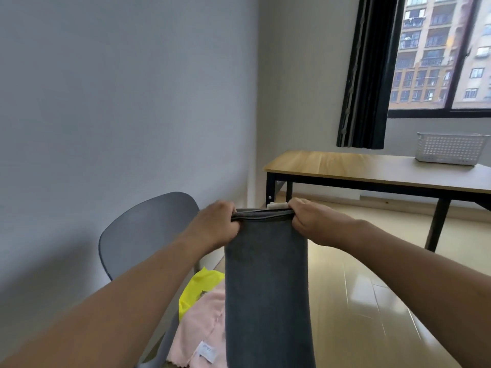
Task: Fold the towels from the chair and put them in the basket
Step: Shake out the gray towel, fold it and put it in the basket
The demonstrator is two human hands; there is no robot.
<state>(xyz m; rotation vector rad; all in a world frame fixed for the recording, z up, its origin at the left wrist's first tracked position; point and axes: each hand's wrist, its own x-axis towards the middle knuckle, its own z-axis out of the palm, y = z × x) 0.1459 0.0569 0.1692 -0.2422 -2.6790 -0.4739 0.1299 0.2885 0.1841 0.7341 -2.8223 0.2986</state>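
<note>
Mid-frame, the left hand (216, 224) and right hand (309, 221) each pinch a top corner of the grey towel (268, 288), which hangs doubled, in the air, over the chair (143, 235). To fold it well, the edges should be kept level and taut (the layers look aligned at the top) before bringing the top down to halve it. A pink towel (202, 328) and a yellow one (199, 288) wait on the seat at lower centre; the basket (451, 148) sits on the tabletop (345, 166) at right.
</note>
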